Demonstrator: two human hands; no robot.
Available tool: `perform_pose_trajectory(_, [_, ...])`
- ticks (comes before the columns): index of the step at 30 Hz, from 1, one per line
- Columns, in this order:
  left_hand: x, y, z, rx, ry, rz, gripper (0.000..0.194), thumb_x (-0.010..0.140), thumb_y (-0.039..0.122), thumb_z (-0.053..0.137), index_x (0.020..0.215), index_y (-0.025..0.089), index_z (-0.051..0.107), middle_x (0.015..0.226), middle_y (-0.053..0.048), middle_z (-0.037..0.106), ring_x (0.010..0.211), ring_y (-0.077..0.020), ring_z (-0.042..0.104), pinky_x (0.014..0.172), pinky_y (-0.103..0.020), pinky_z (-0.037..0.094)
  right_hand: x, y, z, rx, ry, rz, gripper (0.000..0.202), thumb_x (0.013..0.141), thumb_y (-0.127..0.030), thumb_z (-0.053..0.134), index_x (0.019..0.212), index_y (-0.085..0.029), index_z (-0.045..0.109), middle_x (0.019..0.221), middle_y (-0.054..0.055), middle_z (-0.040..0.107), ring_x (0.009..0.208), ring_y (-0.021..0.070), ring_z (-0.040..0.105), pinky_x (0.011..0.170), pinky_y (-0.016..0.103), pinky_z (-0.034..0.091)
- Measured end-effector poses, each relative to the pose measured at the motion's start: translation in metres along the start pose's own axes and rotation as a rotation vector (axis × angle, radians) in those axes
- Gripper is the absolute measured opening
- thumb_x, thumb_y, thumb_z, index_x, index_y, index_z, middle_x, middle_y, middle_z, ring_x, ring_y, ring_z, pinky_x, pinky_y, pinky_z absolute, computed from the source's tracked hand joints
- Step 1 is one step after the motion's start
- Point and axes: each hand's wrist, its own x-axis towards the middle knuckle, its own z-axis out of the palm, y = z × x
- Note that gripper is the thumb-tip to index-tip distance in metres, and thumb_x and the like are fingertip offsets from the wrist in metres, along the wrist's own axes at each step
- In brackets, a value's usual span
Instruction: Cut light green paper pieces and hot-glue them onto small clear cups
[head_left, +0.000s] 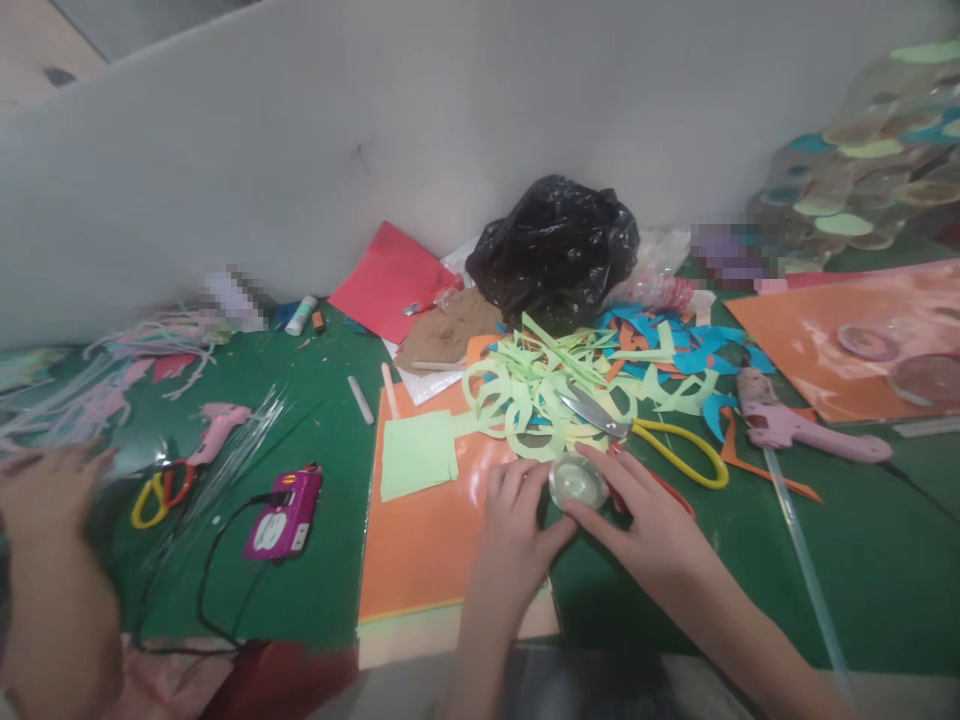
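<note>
– Where's the small round clear plastic piece (577, 484)?
– Lower centre of the frame, gripped between the fingers of the left hand (516, 515) and right hand (639, 505).
– Just above?
– Pale-green paper cutouts (559, 365).

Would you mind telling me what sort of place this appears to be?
Probably a shared craft table, perhaps in a workshop or classroom: cut paper scraps, yellow-handled scissors and a pink glue gun lie on the green surface.

A craft workspace here, green table (330, 585) strewn with paper scraps (551, 360), scissors (616, 427), glue guns (787, 428), orange sheets (420, 550), grey wall (360, 200) beyond
</note>
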Motion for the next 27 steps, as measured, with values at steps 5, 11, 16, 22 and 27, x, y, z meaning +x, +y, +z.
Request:
perform_pose_trajectory(5, [-0.002, 0.0, 0.003, 0.114, -0.009, -0.051, 0.039, 0.089, 0.03, 0.069, 0.126, 0.025, 0.058, 0.121, -0.007, 0.06, 0.114, -0.0263, 0.049, 0.096, -0.045, 0.048, -0.001, 0.0, 0.001, -0.012, -0.024, 0.023, 0.066, 0.089, -0.063, 0.047, 0.135, -0.018, 0.063, 0.093, 0.009, 0.062, 0.078, 0.0221, 0.061, 0.074, 0.037, 0.055])
perform_pose_trajectory(11, [0.001, -0.001, 0.005, 0.142, -0.052, -0.046, 0.02, 0.091, 0.028, 0.066, 0.11, 0.024, 0.063, 0.113, -0.005, 0.059, 0.103, -0.0231, 0.049, 0.091, -0.04, 0.048, -0.002, -0.003, 0.0, -0.005, -0.035, 0.047, 0.067, 0.089, -0.063, 0.045, 0.135, -0.017, 0.062, 0.095, 0.011, 0.062, 0.085, 0.0244, 0.064, 0.076, 0.038, 0.056])
perform_pose_trajectory(16, [0.0, 0.0, 0.004, 0.143, -0.072, -0.053, 0.018, 0.092, 0.029, 0.064, 0.109, 0.022, 0.061, 0.114, -0.005, 0.058, 0.105, -0.0232, 0.047, 0.092, -0.039, 0.047, -0.001, -0.006, -0.001, 0.05, -0.068, 0.092, 0.068, 0.088, -0.061, 0.046, 0.137, -0.016, 0.06, 0.111, 0.014, 0.063, 0.096, 0.0256, 0.065, 0.083, 0.038, 0.057])
perform_pose_trajectory(22, [0.001, -0.004, 0.007, 0.154, -0.043, -0.029, 0.021, 0.092, 0.029, 0.066, 0.112, 0.023, 0.062, 0.115, -0.005, 0.058, 0.107, -0.024, 0.047, 0.094, -0.04, 0.047, 0.003, -0.008, -0.004, 0.069, -0.121, 0.088, 0.067, 0.087, -0.059, 0.045, 0.138, -0.018, 0.058, 0.125, 0.013, 0.062, 0.109, 0.0276, 0.064, 0.091, 0.042, 0.056])
perform_pose_trajectory(27, [0.0, -0.004, 0.008, 0.171, -0.026, -0.007, 0.02, 0.092, 0.031, 0.066, 0.11, 0.022, 0.061, 0.113, -0.005, 0.059, 0.106, -0.0241, 0.048, 0.092, -0.04, 0.047, 0.005, -0.01, -0.01, 0.051, -0.166, 0.117, 0.071, 0.085, -0.061, 0.044, 0.14, -0.018, 0.057, 0.136, 0.013, 0.059, 0.123, 0.0308, 0.059, 0.101, 0.045, 0.052])
